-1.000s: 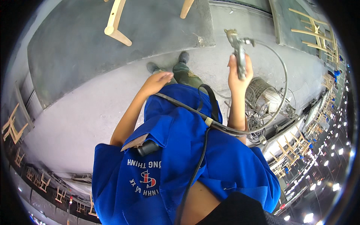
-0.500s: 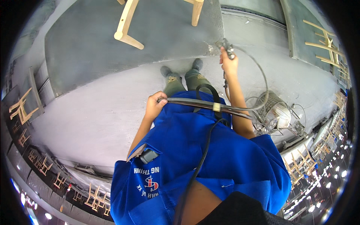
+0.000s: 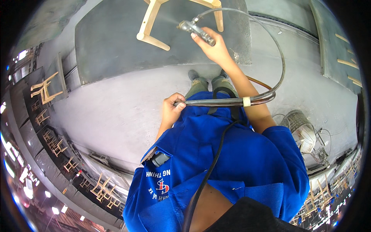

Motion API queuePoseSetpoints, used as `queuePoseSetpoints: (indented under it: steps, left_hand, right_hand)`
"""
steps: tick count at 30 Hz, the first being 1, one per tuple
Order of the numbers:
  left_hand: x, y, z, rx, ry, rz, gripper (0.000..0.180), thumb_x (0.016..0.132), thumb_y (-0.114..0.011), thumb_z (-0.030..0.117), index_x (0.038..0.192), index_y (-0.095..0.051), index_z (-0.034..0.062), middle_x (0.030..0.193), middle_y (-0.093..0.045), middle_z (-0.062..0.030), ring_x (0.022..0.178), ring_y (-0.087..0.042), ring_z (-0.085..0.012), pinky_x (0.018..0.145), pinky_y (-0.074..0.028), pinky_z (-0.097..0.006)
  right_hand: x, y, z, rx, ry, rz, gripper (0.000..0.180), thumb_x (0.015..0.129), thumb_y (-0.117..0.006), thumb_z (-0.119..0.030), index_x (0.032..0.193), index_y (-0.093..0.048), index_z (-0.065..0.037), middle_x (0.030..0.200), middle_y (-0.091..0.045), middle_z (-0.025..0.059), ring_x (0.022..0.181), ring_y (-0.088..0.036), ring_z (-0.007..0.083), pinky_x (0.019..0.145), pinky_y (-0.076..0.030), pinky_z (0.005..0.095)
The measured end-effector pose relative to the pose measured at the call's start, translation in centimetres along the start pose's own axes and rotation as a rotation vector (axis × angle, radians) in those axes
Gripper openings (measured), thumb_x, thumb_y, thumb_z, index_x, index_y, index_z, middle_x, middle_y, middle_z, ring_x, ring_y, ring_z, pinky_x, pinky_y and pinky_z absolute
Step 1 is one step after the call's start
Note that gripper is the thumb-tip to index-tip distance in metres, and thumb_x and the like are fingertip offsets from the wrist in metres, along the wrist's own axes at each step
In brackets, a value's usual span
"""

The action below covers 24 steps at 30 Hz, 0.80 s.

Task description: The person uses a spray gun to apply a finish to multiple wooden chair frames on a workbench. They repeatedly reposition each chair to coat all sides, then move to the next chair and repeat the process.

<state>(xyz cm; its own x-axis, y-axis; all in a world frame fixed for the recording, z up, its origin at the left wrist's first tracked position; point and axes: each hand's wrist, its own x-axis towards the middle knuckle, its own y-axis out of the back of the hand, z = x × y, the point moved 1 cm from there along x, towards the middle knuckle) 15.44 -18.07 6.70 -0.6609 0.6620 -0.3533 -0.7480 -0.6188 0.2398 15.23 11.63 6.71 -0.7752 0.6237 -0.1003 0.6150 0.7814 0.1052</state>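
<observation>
My right hand [image 3: 215, 47] is closed round a metal spray gun [image 3: 196, 31], its nozzle pointing left and away toward a light wooden chair frame [image 3: 148, 24]. A faint mist shows by the nozzle. From the gun a grey hose [image 3: 281, 50] loops out to the right and comes back past my right forearm. My left hand [image 3: 173, 108] grips the bundled hoses [image 3: 216, 102] at waist height. A pale band of tape [image 3: 246, 101] ties that bundle together. The chair frame stands on a dark grey board [image 3: 112, 54], its upper part cut off by the picture's edge.
A mesh-sided bucket [image 3: 297, 123] with a pale cover and thin hoses stands on the floor to the right. More wooden frames [image 3: 47, 89] are at the left, and several chairs [image 3: 102, 187] line the lower rim. Another grey panel [image 3: 328, 42] rises at the far right.
My right hand has swung the spray gun from the right, up and left over the board, close to the chair frame. Mist now shows at the nozzle. My left hand still holds the hoses.
</observation>
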Motion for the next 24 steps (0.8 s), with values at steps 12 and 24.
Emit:
queuePoseSetpoints:
  steps: [12,24]
  left_hand:
    - [0.0,-2.9,1.1,-0.063,-0.03,-0.066,0.062,0.082,-0.076,0.063,0.086,-0.066,0.0023,0.061,-0.055,0.0026,0.056,-0.045,-0.0067,0.053,-0.036,-0.026]
    - [-1.8,-5.2,2.2,-0.021,0.098,-0.089,0.052,0.079,-0.08,0.051,0.088,-0.066,0.0019,0.064,-0.058,0.002,0.061,-0.048,-0.0073,0.056,-0.037,-0.026]
  right_hand:
    - [-3.0,7.0,-0.1,-0.052,-0.021,0.353,0.038,0.094,-0.073,-0.037,0.107,-0.069,-0.002,0.074,-0.064,0.0035,0.066,-0.056,0.0125,0.063,-0.047,0.0306]
    - [-3.1,5.2,2.6,-0.022,-0.022,0.017,0.038,0.095,-0.071,-0.038,0.104,-0.067,-0.002,0.076,-0.066,0.0049,0.066,-0.06,0.0117,0.057,-0.044,0.0278]
